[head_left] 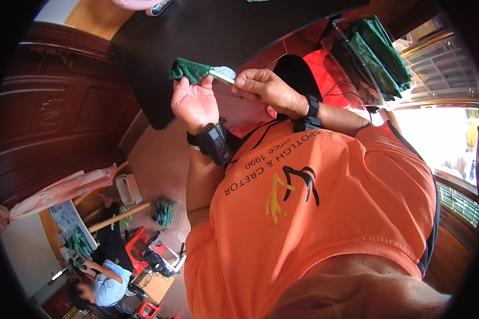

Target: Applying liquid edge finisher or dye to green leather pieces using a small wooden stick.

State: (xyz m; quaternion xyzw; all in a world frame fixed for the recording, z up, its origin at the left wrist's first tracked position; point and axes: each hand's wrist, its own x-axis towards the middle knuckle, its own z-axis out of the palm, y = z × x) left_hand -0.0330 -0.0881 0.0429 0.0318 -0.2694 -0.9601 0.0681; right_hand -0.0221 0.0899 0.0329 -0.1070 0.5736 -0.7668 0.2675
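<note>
My left hand is palm up, its fingertips closed on a small dark green velvety cloth piece. Out of the cloth's right end comes a pale, narrow strip with a whitish, lining-like patch along it. Thumb and fingers of my right hand pinch the outer end of that strip. I cannot tell whether the strip is a stick or folded fabric, nor how far it reaches inside the green cloth. Both hands are raised close together near the dark table's edge, and each wrist wears a black device.
Beyond my hands stands a dark table, with a pink object at its far edge. At right, a clear bin holds folded green cloth near a red surface. At lower left a co-worker handles green pieces beside red stools.
</note>
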